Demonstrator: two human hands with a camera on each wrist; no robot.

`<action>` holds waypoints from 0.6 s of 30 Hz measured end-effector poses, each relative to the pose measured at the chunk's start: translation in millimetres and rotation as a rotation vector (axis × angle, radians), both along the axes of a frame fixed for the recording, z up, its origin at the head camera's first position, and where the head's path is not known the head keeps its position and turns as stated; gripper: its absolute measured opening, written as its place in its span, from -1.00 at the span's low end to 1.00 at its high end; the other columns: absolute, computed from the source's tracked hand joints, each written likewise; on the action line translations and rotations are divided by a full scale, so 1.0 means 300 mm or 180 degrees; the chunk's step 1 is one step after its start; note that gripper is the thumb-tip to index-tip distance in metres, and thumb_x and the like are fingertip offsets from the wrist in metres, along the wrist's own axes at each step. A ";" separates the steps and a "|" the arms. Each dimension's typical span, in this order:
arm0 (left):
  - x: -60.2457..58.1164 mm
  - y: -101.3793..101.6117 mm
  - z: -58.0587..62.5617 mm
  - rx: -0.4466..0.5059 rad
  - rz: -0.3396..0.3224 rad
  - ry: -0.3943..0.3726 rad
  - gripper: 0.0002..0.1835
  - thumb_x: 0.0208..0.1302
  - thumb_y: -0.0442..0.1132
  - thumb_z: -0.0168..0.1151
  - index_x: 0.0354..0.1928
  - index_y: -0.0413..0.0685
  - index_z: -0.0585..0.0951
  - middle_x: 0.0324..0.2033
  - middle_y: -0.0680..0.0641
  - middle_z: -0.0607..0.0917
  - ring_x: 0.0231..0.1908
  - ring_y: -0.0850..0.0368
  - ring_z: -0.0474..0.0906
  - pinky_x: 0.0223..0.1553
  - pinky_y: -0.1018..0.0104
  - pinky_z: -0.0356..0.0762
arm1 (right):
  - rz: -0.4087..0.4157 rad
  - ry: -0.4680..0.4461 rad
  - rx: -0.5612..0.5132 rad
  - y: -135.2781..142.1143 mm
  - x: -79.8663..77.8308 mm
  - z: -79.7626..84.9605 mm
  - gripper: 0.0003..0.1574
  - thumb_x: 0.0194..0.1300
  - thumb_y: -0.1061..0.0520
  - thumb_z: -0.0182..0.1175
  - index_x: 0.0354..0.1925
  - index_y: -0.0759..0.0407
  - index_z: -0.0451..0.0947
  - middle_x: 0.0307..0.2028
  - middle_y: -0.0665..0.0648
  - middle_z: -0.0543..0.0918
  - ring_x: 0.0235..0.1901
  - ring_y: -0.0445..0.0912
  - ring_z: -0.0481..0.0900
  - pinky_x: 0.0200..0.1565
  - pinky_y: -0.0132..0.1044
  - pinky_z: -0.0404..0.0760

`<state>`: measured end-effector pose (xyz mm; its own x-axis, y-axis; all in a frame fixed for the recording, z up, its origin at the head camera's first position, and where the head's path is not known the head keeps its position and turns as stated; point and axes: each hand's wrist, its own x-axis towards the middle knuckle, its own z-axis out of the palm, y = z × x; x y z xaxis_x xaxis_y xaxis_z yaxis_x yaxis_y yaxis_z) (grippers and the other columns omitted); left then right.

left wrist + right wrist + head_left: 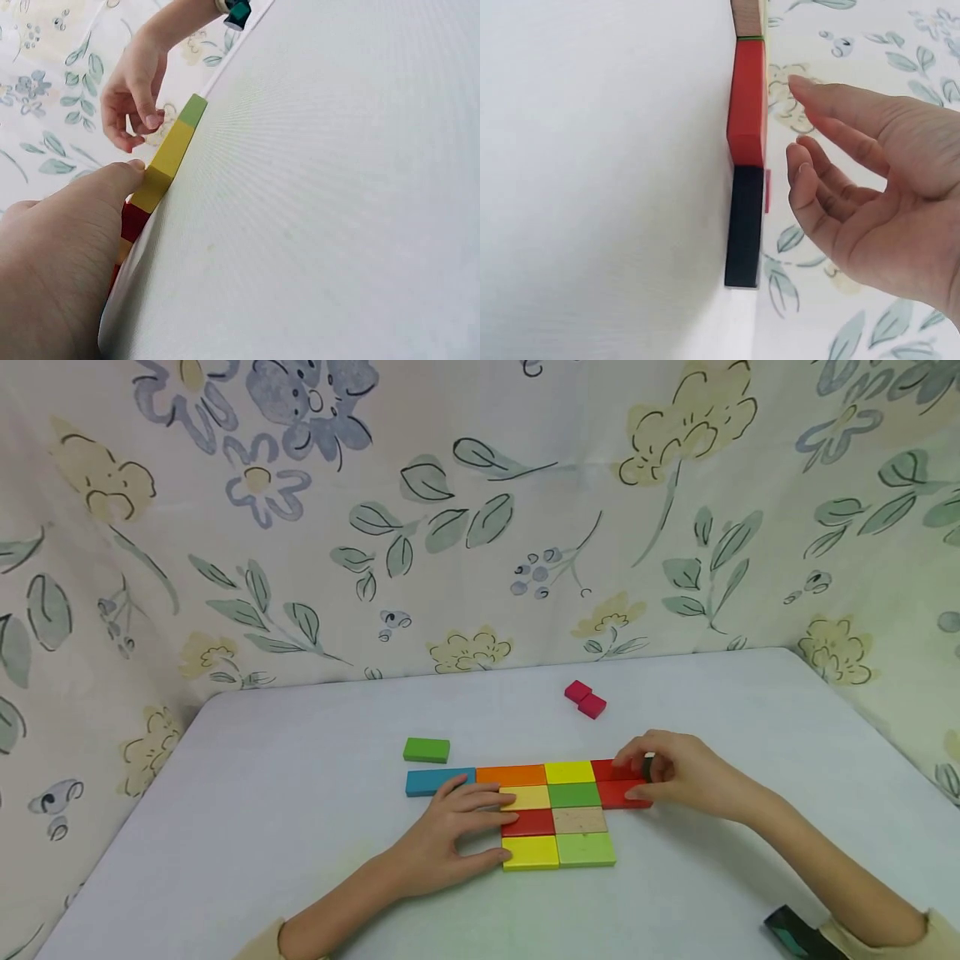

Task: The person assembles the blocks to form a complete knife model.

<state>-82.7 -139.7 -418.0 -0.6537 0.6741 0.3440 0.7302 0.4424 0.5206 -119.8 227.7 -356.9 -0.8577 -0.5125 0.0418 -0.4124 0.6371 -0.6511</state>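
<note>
Head | left hand spread, touching blocks | right hand loosely curled above them

White table, pale floral fabric hanging behind; soft light

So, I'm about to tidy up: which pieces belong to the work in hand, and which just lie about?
In the work:
adjoining blocks, touched by the left hand
dark block, near the right hand

Lying apart (perhaps spares):
lone green block
two crimson blocks
</note>
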 end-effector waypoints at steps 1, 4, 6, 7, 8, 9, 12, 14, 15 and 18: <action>0.000 0.000 0.000 0.0007 0.0000 -0.0006 -0.57 0.39 0.00 0.45 0.24 0.10 0.74 0.35 0.12 0.63 0.43 0.10 0.44 0.51 -0.35 0.12 | 0.0001 -0.0017 0.0003 -0.002 -0.005 0.005 -0.57 0.20 0.16 0.56 0.04 0.15 0.70 -0.22 -0.02 0.63 -0.44 -0.24 0.50 -0.42 -0.41 0.58; 0.001 0.001 0.000 0.0027 0.0000 -0.0002 -0.57 0.38 -0.01 0.46 0.24 0.10 0.74 0.35 0.13 0.63 0.43 0.10 0.45 0.51 -0.34 0.11 | 0.0026 0.0010 0.0006 -0.014 -0.023 0.019 -0.57 0.22 0.16 0.55 0.05 0.16 0.70 -0.21 0.00 0.66 -0.42 -0.23 0.52 -0.41 -0.40 0.60; 0.002 0.000 -0.001 0.0033 -0.0003 0.0010 -0.57 0.38 -0.01 0.46 0.24 0.10 0.74 0.35 0.12 0.63 0.42 0.11 0.45 0.51 -0.34 0.11 | 0.0039 0.0030 -0.0014 -0.025 -0.038 0.026 -0.58 0.23 0.17 0.54 0.05 0.17 0.71 -0.19 0.01 0.68 -0.40 -0.22 0.55 -0.39 -0.39 0.62; 0.002 0.000 -0.001 0.0030 -0.0003 0.0013 -0.57 0.38 -0.01 0.46 0.24 0.10 0.74 0.35 0.12 0.63 0.42 0.11 0.45 0.52 -0.34 0.11 | 0.0055 0.0042 -0.0023 -0.031 -0.046 0.030 -0.59 0.24 0.18 0.53 0.05 0.18 0.71 -0.19 0.02 0.69 -0.39 -0.21 0.55 -0.39 -0.39 0.63; 0.001 -0.001 -0.002 0.0021 -0.0003 0.0022 -0.57 0.38 -0.01 0.46 0.24 0.10 0.74 0.35 0.12 0.62 0.42 0.11 0.45 0.51 -0.34 0.12 | 0.0060 0.0046 -0.0032 -0.039 -0.054 0.033 -0.60 0.25 0.18 0.52 0.05 0.19 0.71 -0.18 0.04 0.69 -0.38 -0.21 0.56 -0.38 -0.38 0.64; 0.001 -0.001 -0.002 0.0011 -0.0004 0.0032 -0.57 0.39 0.00 0.45 0.25 0.10 0.74 0.35 0.13 0.62 0.42 0.11 0.45 0.51 -0.34 0.12 | 0.0074 0.0047 -0.0043 -0.047 -0.062 0.036 -0.62 0.27 0.19 0.51 0.05 0.19 0.71 -0.18 0.04 0.70 -0.37 -0.19 0.57 -0.37 -0.38 0.65; -0.001 -0.003 -0.002 -0.0020 -0.0001 0.0022 -0.57 0.40 0.01 0.43 0.26 0.11 0.73 0.36 0.13 0.62 0.42 0.11 0.45 0.51 -0.34 0.12 | 0.0117 0.0023 -0.0062 -0.078 -0.087 0.044 -0.66 0.30 0.22 0.46 0.05 0.21 0.71 -0.18 0.06 0.71 -0.35 -0.16 0.59 -0.34 -0.38 0.67; -0.001 -0.003 -0.001 -0.0029 0.0000 0.0008 -0.56 0.41 0.02 0.43 0.26 0.11 0.73 0.36 0.13 0.62 0.43 0.12 0.45 0.51 -0.35 0.12 | 0.0141 -0.0011 -0.0058 -0.104 -0.105 0.049 -0.67 0.32 0.22 0.44 0.05 0.22 0.71 -0.17 0.08 0.72 -0.34 -0.15 0.59 -0.31 -0.38 0.67; -0.002 -0.003 -0.001 -0.0034 0.0001 0.0006 -0.56 0.41 0.02 0.43 0.26 0.12 0.73 0.36 0.14 0.62 0.43 0.12 0.45 0.51 -0.35 0.12 | 0.0160 -0.0029 -0.0062 -0.119 -0.115 0.051 -0.66 0.32 0.22 0.44 0.05 0.23 0.71 -0.17 0.09 0.72 -0.33 -0.14 0.60 -0.30 -0.38 0.68; -0.002 -0.002 -0.001 -0.0041 -0.0003 0.0019 -0.56 0.41 0.03 0.42 0.26 0.12 0.73 0.36 0.13 0.62 0.43 0.12 0.45 0.51 -0.35 0.12 | 0.0225 -0.0065 -0.0086 -0.165 -0.143 0.054 -0.65 0.32 0.19 0.45 0.05 0.25 0.71 -0.14 0.16 0.75 -0.30 -0.13 0.61 -0.27 -0.39 0.69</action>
